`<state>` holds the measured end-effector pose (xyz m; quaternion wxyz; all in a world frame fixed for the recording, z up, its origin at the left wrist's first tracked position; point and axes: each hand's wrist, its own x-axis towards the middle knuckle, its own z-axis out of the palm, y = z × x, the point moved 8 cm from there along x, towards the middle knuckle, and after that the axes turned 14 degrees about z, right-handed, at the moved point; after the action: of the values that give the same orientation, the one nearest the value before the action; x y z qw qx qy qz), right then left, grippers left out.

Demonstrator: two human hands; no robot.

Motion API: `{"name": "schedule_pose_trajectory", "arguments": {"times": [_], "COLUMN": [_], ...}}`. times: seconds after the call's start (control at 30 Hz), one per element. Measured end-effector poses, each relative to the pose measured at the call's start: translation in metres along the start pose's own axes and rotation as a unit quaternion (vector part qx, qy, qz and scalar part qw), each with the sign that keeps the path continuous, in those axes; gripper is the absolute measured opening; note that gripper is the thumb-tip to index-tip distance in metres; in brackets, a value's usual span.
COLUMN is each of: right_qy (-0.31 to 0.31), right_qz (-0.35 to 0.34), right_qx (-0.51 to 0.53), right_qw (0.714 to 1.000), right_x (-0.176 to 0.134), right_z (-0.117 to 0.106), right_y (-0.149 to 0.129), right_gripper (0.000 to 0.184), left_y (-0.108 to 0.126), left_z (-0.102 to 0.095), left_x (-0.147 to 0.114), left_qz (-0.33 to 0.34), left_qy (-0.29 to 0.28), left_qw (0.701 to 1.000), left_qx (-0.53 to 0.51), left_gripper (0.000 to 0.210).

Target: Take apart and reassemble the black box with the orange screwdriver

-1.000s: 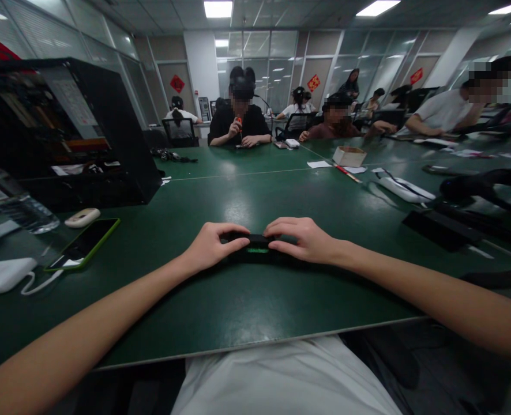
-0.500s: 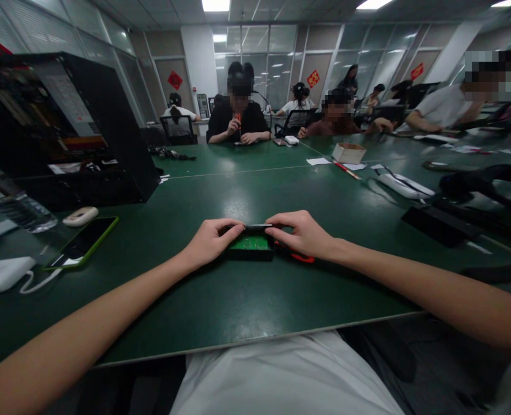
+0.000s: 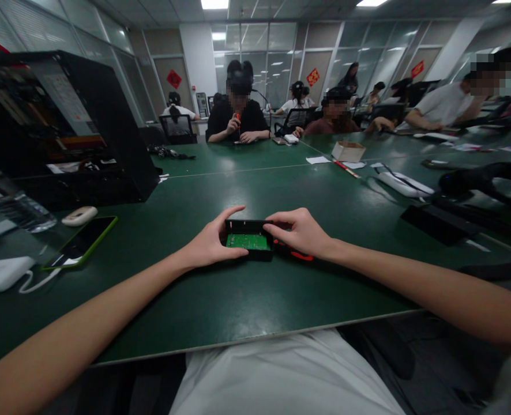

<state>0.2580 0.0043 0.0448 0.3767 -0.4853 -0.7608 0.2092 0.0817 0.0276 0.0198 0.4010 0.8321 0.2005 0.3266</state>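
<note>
A small black plastic case (image 3: 262, 256) with a green circuit board (image 3: 249, 241) inside lies on the green table. Behind the board stands a black panel (image 3: 249, 227), its inner face with small posts turned toward me. My right hand (image 3: 296, 233) pinches this panel at its right corner, between thumb and fingers. Around the left end of the case, my left hand (image 3: 214, 239) is spread, thumb along the front wall and index finger stretched out above the panel's far side. Its other fingers are mostly hidden. A red-and-black object (image 3: 301, 256) lies partly under my right hand.
On the left are a black computer case (image 3: 130, 132), a water bottle (image 3: 26, 207), a green-edged phone (image 3: 82, 242) and a white device with a cable (image 3: 4, 274). A small box (image 3: 348, 151) and a white power strip (image 3: 405, 183) lie right. Co-workers sit across the table.
The panel, edge-on before in both hands, has tipped so its inner face shows. My left hand has let go of it and spread around the case's left end; my right hand keeps its pinch.
</note>
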Motion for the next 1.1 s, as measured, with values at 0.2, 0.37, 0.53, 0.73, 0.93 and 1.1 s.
{"name": "schedule_pose_trajectory", "arguments": {"times": [0.2, 0.37, 0.53, 0.73, 0.93, 1.1], "right_qy": [0.0, -0.004, -0.02, -0.047, -0.045, -0.048], "right_qz": [-0.029, -0.029, -0.021, -0.016, -0.026, -0.025], "right_qx": [-0.017, -0.032, -0.028, -0.033, -0.041, -0.032], "right_qw": [0.999, 0.999, 0.999, 0.998, 0.998, 0.998], "right_x": [-0.0019, -0.0016, -0.0007, 0.001, 0.001, 0.0011], "right_z": [-0.0028, -0.0035, -0.0041, -0.0055, -0.0053, -0.0037], "right_y": [-0.0073, -0.0072, -0.0081, -0.0069, -0.0084, -0.0083], "right_gripper": [0.025, 0.025, 0.025, 0.027, 0.028, 0.027], "left_y": [-0.0008, 0.002, 0.0029, 0.0008, 0.0049, 0.0043], "left_z": [-0.0002, 0.002, 0.0032, 0.0018, 0.0023, 0.001], "left_x": [0.0011, 0.0017, 0.0013, 0.0001, -0.0002, -0.0011], "left_qz": [0.009, 0.008, 0.004, 0.023, 0.018, 0.022], "left_qy": [0.008, 0.012, 0.014, 0.016, 0.016, 0.013], "left_qw": [1.0, 1.0, 1.0, 1.0, 1.0, 0.999], "left_qx": [0.004, -0.006, -0.011, 0.009, 0.016, 0.03], "left_gripper": [0.095, 0.093, 0.093, 0.095, 0.101, 0.102]}}
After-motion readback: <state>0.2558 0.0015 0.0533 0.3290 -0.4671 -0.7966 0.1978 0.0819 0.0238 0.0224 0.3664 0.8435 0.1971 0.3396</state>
